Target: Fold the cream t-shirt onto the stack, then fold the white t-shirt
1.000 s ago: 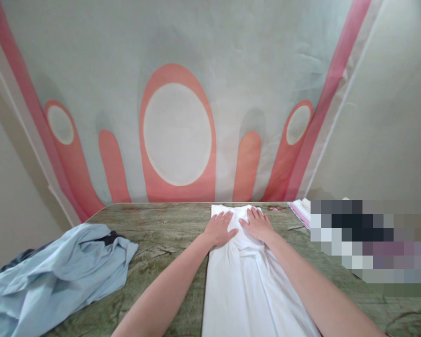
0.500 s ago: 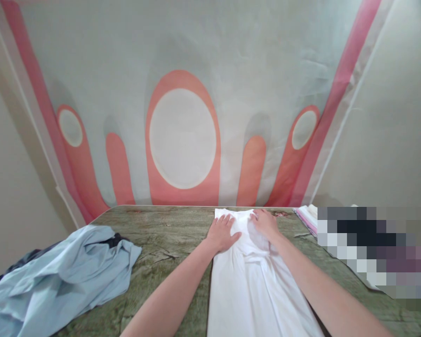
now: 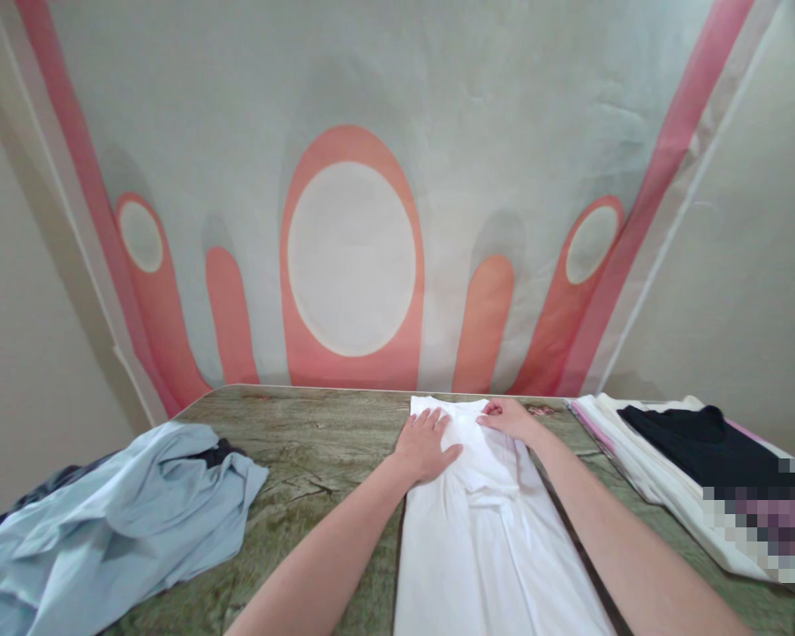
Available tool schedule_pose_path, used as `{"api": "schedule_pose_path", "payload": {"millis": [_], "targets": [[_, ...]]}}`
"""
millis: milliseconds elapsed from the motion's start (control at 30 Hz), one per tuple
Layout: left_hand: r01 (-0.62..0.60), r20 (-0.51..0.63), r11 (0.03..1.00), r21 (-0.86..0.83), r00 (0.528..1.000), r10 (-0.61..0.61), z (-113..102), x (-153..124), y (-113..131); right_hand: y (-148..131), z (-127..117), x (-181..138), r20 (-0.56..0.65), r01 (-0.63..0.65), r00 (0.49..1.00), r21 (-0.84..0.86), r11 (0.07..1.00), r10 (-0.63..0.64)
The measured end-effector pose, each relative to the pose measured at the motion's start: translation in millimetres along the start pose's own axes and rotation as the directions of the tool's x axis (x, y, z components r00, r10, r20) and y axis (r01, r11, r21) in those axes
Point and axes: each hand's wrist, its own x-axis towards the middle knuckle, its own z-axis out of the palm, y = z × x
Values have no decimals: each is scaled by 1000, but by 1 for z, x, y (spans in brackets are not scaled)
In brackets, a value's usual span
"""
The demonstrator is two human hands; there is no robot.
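A white garment (image 3: 490, 530) lies lengthwise on the green marbled table (image 3: 318, 442), folded into a narrow strip that runs away from me. My left hand (image 3: 426, 446) rests flat and open on its far left part, fingers spread. My right hand (image 3: 507, 417) is at the garment's far right corner, with its fingers curled and pinching the white cloth's edge.
A crumpled light blue garment (image 3: 112, 512) over something dark lies at the table's left. Folded white, pink and black clothes (image 3: 689, 450) are stacked at the right. A pink and grey patterned sheet (image 3: 351, 221) hangs behind the table.
My right hand has slid from lying flat on the middle of the white garment to its far right corner and has closed on the edge. My left hand has stayed nearly in place.
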Motion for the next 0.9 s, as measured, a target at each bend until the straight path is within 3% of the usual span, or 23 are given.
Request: {"api": "schedule_pose_path", "payload": {"millis": [200,400,600,767,900], "targets": [[-8,17,1000,20,1000,8,-10,1,6,5,-4,-5,-32,109,994,183,977,-105],[-108,-16,991,78,994,110,-11,20,18,7,-6,-8,-4,108,993,367,924,-114],[-107,42,994,34,994,105,8,31,8,17,-3,-7,-74,133,990,246,960,-118],[-80,66,995,63,995,76,11,30,6,20,-4,-6,-176,37,984,49,998,-28],[-53,62,995,81,997,48,13,30,7,19,-5,-11,-155,10,988,-103,995,-26]]}}
